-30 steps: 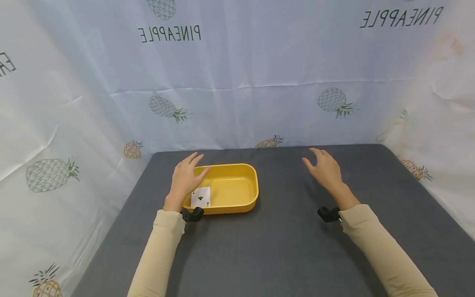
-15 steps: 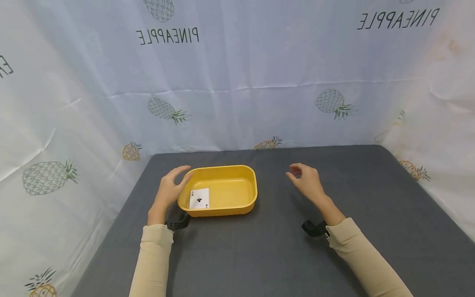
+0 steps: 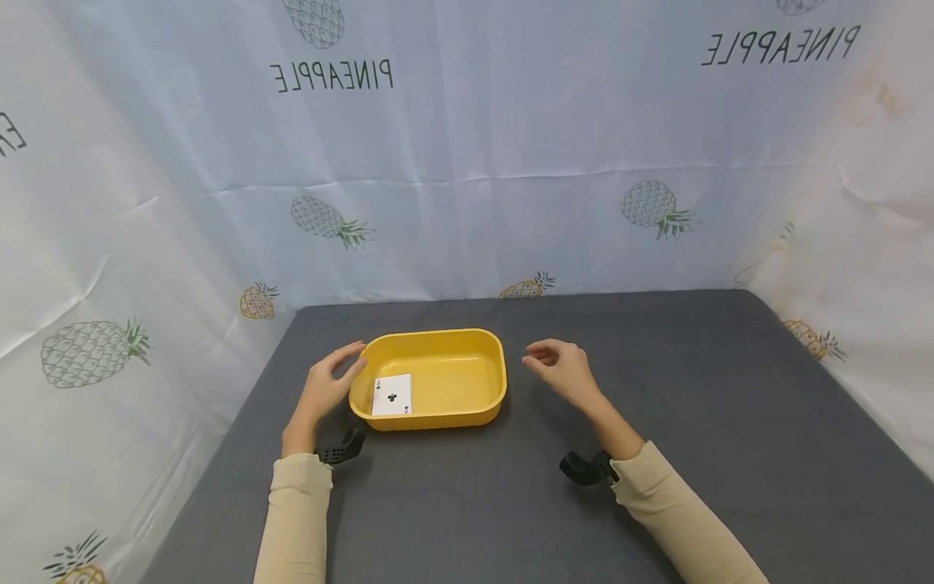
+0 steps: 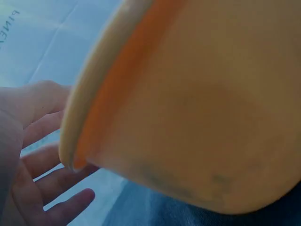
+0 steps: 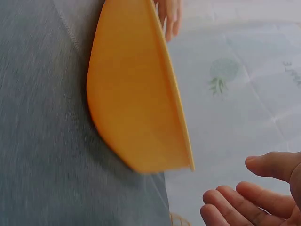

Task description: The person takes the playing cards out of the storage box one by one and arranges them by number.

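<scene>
A yellow plastic tub with rounded corners stands on the dark grey cloth. In its left end lies a playing card, the ace of clubs, face up. Beside the tub's left rim is my left hand, thumb and fingers spread apart. The left wrist view shows this hand partly behind the rim; whether it touches cannot be told. My right hand hovers off the tub's right end with a gap between. In the right wrist view the right hand's fingers bend gently around nothing.
Grey cloth covers the table. A white curtain printed with pineapples hangs behind the table's far edge and along both sides. Each wrist wears a black camera mount, such as the right one.
The left hand has drawn back leftward from over the tub to beside its rim. My right hand has moved left and nearer to me, toward the tub, its fingers bending more. The tub stays put.
</scene>
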The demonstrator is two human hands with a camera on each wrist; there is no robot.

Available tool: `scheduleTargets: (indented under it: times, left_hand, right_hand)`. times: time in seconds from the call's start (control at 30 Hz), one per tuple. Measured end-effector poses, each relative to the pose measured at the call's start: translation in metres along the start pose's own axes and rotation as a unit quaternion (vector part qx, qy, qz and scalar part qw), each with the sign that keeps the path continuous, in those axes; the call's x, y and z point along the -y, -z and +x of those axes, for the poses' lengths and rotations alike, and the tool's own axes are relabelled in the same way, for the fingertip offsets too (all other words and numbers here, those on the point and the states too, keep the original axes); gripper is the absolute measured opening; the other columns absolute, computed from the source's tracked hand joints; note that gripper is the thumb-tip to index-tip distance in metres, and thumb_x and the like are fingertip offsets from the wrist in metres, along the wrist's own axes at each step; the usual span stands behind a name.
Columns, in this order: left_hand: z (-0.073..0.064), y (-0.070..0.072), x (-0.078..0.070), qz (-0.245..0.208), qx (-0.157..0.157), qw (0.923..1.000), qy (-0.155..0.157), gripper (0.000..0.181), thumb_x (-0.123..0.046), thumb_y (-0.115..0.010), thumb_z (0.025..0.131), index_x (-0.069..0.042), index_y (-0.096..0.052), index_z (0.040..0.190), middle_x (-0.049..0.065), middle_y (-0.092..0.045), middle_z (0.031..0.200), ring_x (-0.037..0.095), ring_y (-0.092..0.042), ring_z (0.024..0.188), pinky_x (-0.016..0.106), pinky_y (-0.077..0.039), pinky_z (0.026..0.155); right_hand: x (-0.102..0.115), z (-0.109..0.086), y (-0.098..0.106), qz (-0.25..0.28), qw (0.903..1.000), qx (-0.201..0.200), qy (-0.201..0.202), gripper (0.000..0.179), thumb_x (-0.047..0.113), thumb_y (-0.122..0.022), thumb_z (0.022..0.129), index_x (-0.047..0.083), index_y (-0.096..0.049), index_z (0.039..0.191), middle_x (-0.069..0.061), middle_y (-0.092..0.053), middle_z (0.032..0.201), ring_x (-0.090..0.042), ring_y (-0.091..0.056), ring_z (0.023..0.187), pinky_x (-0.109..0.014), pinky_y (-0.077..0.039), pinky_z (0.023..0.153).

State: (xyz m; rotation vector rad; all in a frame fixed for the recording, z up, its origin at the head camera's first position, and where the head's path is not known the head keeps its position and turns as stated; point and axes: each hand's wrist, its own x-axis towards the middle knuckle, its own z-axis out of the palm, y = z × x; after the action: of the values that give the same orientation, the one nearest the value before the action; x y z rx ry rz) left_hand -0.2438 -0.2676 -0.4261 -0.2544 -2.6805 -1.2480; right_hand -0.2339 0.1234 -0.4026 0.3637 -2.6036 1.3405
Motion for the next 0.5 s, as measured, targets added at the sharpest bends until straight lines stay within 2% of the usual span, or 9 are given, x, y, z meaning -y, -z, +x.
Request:
scheduleTargets:
  times: [0.2, 0.37, 0.5]
  left_hand:
    - [0.000, 0.000, 0.012, -0.014, 0.008, 0.9998, 0.014, 0.042, -0.022, -0.058, 0.097, -0.003, -0.055, 0.134, 0.021, -0.050, 0.144, 0.037, -0.051, 0.129, 0.051, -0.040, 0.109]
    - [-0.001, -0.001, 0.022, -0.028, 0.025, 0.9989, 0.030, 0.045, -0.027, -0.055, 0.098, -0.006, -0.053, 0.138, 0.019, -0.054, 0.140, 0.026, -0.058, 0.121, 0.046, -0.047, 0.103]
    - [-0.001, -0.002, 0.029, -0.058, 0.045, 0.9965, 0.040, 0.049, -0.031, -0.053, 0.099, -0.007, -0.048, 0.141, 0.019, -0.050, 0.144, 0.028, -0.054, 0.128, 0.046, -0.045, 0.106]
  right_hand:
    - [0.014, 0.006, -0.017, 0.069, 0.9965, 0.042, -0.025, 0.028, 0.013, -0.067, 0.089, -0.005, -0.067, 0.111, -0.024, -0.071, 0.104, -0.033, -0.071, 0.087, -0.037, -0.060, 0.073]
    - [0.029, 0.011, -0.034, 0.114, 0.9887, 0.073, -0.064, 0.029, 0.011, -0.067, 0.089, -0.008, -0.066, 0.111, -0.025, -0.071, 0.103, -0.033, -0.072, 0.089, -0.038, -0.060, 0.074]
    - [0.042, 0.015, -0.050, 0.139, 0.9816, 0.097, -0.088, 0.029, 0.009, -0.067, 0.089, -0.010, -0.066, 0.111, -0.025, -0.071, 0.102, -0.036, -0.071, 0.093, -0.041, -0.059, 0.078]
